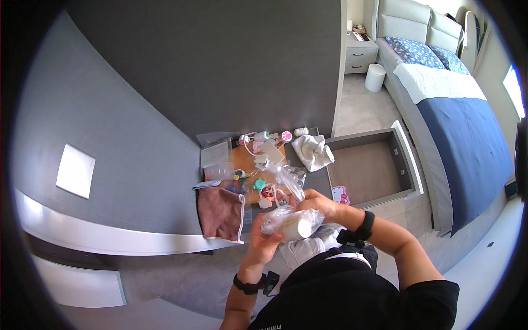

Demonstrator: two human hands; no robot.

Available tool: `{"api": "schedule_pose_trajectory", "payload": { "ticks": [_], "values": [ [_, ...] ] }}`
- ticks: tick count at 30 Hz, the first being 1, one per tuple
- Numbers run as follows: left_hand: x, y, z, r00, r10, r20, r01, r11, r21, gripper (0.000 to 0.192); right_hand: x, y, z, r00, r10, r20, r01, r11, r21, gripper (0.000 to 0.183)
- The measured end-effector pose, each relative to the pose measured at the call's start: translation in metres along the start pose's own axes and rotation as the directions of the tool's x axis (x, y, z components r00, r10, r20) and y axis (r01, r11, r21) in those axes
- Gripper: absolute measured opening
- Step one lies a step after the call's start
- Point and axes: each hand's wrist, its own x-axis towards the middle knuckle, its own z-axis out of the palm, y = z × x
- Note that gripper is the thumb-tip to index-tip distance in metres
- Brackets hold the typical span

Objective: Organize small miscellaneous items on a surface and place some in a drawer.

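My left hand [264,241] grips the lower left side of a clear plastic bag [274,217]. Inside it lies a white cylindrical item [298,230], possibly a stack of paper cups, tilted with its round end to the right. My right hand [317,204] pinches the bag's gathered upper part, and the twisted loose plastic [288,180] sticks up beyond my fingers. Just past my hands, a teal toy-like piece [259,184], a red figure [267,191] and a pale pink round item [265,202] rest on the cluttered surface.
A brown cloth [220,212] hangs over the front edge at left. Behind my hands are a white cloth [312,152], a pink paw-shaped item [286,136] and a clear plastic container [218,170]. At right, a drawer [365,171] stands pulled out near the bed [462,136].
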Motion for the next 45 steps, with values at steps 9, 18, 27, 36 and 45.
{"api": "schedule_pose_trajectory", "payload": {
  "ticks": [9, 18, 27, 36, 45],
  "values": [
    [0.042, -0.038, 0.022, 0.889, -0.444, -0.111, 0.199, 0.594, -0.779, 0.042, -0.028, 0.016, -0.041, 0.87, -0.459, -0.182, 0.252, 0.73, -0.635, 0.031],
    [0.075, -0.068, 0.098, 0.895, -0.051, -0.443, -0.015, 0.989, -0.144, 0.036, -0.061, -0.004, -0.07, 0.947, -0.071, -0.313, 0.119, 0.983, 0.139, 0.025],
    [0.097, -0.082, 0.139, 0.844, 0.093, -0.528, -0.043, 0.993, 0.106, 0.031, -0.084, -0.025, -0.101, 0.951, -0.057, -0.305, 0.127, 0.969, 0.213, 0.022],
    [0.102, -0.083, 0.155, 0.839, -0.271, -0.471, 0.115, 0.936, -0.332, 0.035, -0.094, -0.036, -0.114, 0.938, -0.061, -0.34, 0.194, 0.908, 0.372, 0.014],
    [0.093, -0.082, 0.174, 0.725, -0.221, -0.652, -0.014, 0.942, -0.336, 0.032, -0.093, -0.039, -0.12, 0.938, -0.069, -0.34, 0.091, 0.995, 0.049, 0.012]
  ]
}}
